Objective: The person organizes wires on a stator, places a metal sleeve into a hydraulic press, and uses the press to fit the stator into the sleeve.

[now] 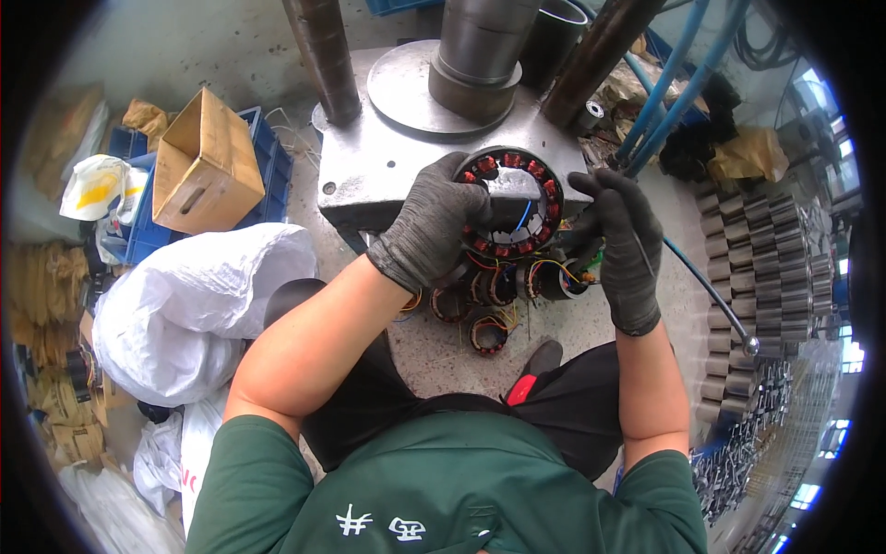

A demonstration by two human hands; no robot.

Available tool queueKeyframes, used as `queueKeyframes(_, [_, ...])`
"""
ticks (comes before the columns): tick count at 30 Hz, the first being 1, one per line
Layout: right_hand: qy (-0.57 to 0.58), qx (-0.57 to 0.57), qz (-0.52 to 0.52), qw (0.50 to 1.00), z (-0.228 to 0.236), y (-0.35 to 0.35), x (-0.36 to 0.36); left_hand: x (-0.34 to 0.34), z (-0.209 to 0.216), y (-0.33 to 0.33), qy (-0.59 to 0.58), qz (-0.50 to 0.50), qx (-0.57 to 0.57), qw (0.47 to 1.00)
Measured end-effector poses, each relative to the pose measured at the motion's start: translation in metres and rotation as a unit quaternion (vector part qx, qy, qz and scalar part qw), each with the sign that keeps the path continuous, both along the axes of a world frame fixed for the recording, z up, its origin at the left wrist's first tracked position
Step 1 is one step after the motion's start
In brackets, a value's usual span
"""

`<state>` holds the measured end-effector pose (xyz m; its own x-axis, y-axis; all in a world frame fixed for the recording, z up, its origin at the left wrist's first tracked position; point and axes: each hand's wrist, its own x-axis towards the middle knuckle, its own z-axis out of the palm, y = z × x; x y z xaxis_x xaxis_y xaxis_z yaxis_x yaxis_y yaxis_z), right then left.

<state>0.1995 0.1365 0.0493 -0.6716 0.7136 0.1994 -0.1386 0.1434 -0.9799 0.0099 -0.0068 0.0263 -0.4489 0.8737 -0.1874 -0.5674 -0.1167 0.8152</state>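
Head view takes in a steel press (369, 175) filling the far middle, with the wound stator ring (553, 196) held up before its near edge, above the floor. Both bare forearms reach forward, elbows bent outward. The gloved left hand (429, 222) is closed on the ring's left side, thumb toward the bore. The gloved right hand (629, 242) stands upright just beside the right rim, fingers partly bent; whether they grip anything I cannot tell. Smaller stators (488, 335) with loose leads lie on the floor below. A short blue strip (523, 215) shows within the bore. The step looks like handling or checking the ring; the next move probably calls for a steady left hold while the right fingers work at the rim.
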Motion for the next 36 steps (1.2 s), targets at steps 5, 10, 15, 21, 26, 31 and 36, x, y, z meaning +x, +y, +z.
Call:
queueKeyframes(5, [-0.175, 0.108, 0.08, 0.975, -0.004, 0.001, -0.006, 0.009, 0.008, 0.001, 0.041, -0.032, -0.038, 0.998])
queueKeyframes(10, [-0.168, 0.021, 0.114, 0.979, -0.012, 0.001, -0.011, 0.009, 0.004, 0.0, 0.203, -0.013, -0.041, 0.978])
queueKeyframes(15, [-0.041, -0.152, 0.081, 0.984, -0.027, 0.0, -0.017, 0.011, -0.002, 0.006, 0.264, 0.058, 0.022, 0.962])
queueKeyframes(21, [0.021, -0.165, 0.048, 0.985, -0.025, -0.003, -0.022, 0.007, -0.014, 0.005, 0.313, 0.111, -0.032, 0.943])
queueKeyframes(26, [0.042, -0.191, 0.04, 0.98, -0.029, -0.006, -0.023, 0.022, -0.013, 0.003, 0.159, 0.081, -0.007, 0.984])
queueKeyframes(31, [0.052, -0.223, 0.058, 0.972, -0.027, -0.015, -0.024, 0.032, -0.018, 0.008, 0.158, 0.105, -0.017, 0.982])
queueKeyframes(36, [0.06, -0.264, 0.073, 0.96, -0.027, -0.019, -0.025, 0.034, -0.012, 0.009, 0.108, 0.057, 0.033, 0.992])
